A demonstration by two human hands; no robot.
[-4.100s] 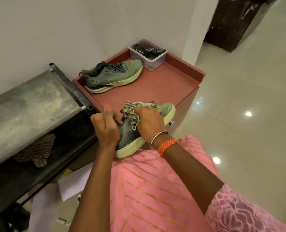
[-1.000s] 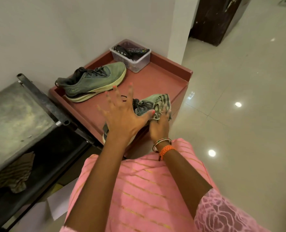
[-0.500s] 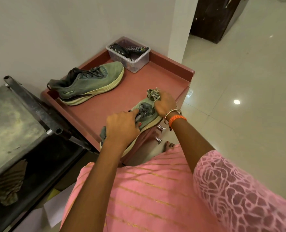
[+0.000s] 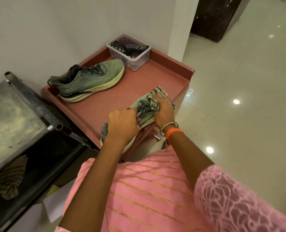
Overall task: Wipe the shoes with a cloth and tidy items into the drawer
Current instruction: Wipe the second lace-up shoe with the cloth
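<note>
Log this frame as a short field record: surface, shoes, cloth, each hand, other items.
surface: reddish-brown cabinet top with raised rim
near shoe: green lace-up sneaker, at the front edge
far shoe: matching green sneaker, by the wall, untouched
cloth: striped rag, pressed on the near shoe's toe end
left hand: grip on the near shoe at its laces
right hand: holds the rag
box: clear plastic container with remotes, back corner
drawer knob: metal

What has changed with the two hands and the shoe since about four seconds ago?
The near shoe was lowered onto the cabinet top. The left hand opened briefly, then gripped it again. The right hand moved the cloth toward the toe. The far shoe and plastic box stayed.
</note>
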